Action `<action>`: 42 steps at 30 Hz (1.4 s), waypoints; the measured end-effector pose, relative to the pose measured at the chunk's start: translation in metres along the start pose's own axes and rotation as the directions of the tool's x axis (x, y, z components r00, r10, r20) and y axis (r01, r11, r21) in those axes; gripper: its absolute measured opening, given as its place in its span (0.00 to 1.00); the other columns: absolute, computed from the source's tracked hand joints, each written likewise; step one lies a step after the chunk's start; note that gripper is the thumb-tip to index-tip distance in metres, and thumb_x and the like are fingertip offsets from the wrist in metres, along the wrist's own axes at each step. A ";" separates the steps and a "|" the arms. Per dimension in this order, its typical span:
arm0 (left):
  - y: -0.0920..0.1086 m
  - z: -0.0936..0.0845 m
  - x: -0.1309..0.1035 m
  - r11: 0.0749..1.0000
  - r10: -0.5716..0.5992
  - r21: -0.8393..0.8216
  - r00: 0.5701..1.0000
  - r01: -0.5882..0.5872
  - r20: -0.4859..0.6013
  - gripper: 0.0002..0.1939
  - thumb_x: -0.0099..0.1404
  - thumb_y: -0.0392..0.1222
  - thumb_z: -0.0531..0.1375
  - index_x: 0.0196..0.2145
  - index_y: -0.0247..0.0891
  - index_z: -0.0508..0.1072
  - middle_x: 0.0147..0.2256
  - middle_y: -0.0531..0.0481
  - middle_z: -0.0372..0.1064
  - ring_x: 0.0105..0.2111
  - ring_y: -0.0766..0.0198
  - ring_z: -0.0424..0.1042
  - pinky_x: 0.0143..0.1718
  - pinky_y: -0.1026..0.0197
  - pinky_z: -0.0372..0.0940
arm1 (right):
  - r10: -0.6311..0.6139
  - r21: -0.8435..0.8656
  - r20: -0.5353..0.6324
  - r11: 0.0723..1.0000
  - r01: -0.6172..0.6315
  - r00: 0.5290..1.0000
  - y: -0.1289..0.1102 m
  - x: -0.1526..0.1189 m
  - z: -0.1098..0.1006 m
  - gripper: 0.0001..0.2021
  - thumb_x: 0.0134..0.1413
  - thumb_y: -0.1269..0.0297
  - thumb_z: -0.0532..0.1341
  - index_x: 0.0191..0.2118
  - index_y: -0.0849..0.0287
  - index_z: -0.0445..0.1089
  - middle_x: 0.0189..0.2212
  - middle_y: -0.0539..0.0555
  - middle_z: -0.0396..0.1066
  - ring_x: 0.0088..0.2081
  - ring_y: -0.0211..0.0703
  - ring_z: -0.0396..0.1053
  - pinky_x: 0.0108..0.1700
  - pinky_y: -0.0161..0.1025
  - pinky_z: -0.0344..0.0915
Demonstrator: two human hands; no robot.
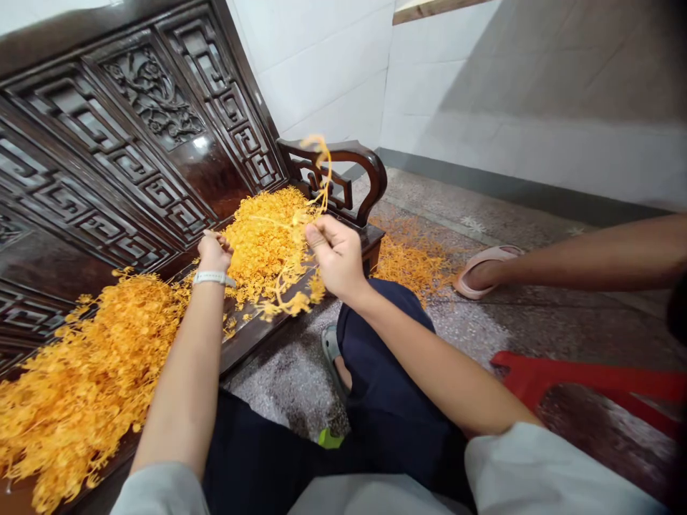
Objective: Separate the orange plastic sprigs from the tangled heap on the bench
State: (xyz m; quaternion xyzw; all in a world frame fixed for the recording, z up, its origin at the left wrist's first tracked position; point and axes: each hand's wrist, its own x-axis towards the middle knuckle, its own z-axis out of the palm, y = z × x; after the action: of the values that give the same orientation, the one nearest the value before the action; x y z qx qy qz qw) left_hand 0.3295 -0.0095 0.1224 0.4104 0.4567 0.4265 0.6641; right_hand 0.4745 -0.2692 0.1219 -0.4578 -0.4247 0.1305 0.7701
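Two hands: both yours, raised in the middle of the frame above the dark wooden tabletop (pixel 250 343).
Right hand (pixel 339 259): closed, your thumb and index finger gripping an orange strand (pixel 324 175) that curls upward above your knuckles.
Left hand (pixel 215 253): fingers curled, at the left edge of the centre heap (pixel 268 232); you cannot tell if it grips anything. A pale wristband (pixel 213 278) circles your wrist.
Orange heaps: the centre heap lies on the tabletop; the larger left heap (pixel 101 365) spreads to the lower left of the frame.
Lower cluster (pixel 293 306): orange, below your right hand; whether you hold it is unclear.
Woodwork: carved backrest (pixel 198 168) at upper left, curved armrest (pixel 370 168) at upper centre.
Floor: orange scraps (pixel 413 261) right of centre, beside another person's foot (pixel 486 272) in a pink shoe.
Lower right: a red plastic object (pixel 569 375), partly cut off.
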 end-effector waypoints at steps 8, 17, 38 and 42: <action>-0.030 -0.028 0.012 0.972 0.101 0.223 0.989 -0.075 -0.106 0.24 0.64 0.26 0.65 0.55 0.44 0.74 0.45 0.48 0.75 0.38 0.65 0.75 0.40 0.65 0.67 | 0.159 0.158 0.007 0.975 -0.158 0.987 0.030 0.018 0.000 0.26 0.64 0.37 0.64 0.30 0.54 0.59 0.24 0.46 0.49 0.26 0.36 0.47 0.28 0.39 0.46; -0.019 0.032 -0.086 0.794 0.519 0.228 0.823 -0.564 0.229 0.24 0.77 0.50 0.61 0.24 0.38 0.76 0.24 0.48 0.70 0.25 0.64 0.69 0.28 0.66 0.63 | 0.195 0.093 0.025 0.976 -0.196 0.981 0.029 0.016 0.009 0.22 0.64 0.40 0.66 0.32 0.56 0.69 0.24 0.46 0.54 0.26 0.36 0.51 0.28 0.38 0.50; -0.024 -0.021 -0.150 0.786 0.225 0.279 0.675 -0.552 0.703 0.21 0.68 0.57 0.68 0.24 0.42 0.77 0.26 0.45 0.69 0.29 0.54 0.66 0.32 0.55 0.60 | 0.484 0.274 -0.206 0.863 -0.425 0.850 0.033 0.053 -0.003 0.19 0.65 0.47 0.68 0.34 0.58 0.71 0.21 0.40 0.48 0.21 0.31 0.43 0.22 0.35 0.44; -0.019 -0.037 -0.151 0.758 0.277 0.373 0.782 -0.535 0.558 0.12 0.72 0.47 0.66 0.30 0.44 0.80 0.30 0.50 0.74 0.33 0.57 0.70 0.39 0.57 0.63 | 0.437 0.208 -0.121 0.889 -0.408 0.891 0.033 0.052 -0.006 0.17 0.65 0.48 0.68 0.35 0.58 0.74 0.23 0.42 0.49 0.23 0.30 0.44 0.24 0.35 0.43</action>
State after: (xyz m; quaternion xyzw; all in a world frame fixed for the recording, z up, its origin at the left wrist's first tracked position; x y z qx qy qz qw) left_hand 0.2646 -0.1514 0.1340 0.7538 0.2743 0.3144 0.5075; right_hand 0.5174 -0.2240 0.1216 -0.4784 -0.2361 0.2943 0.7930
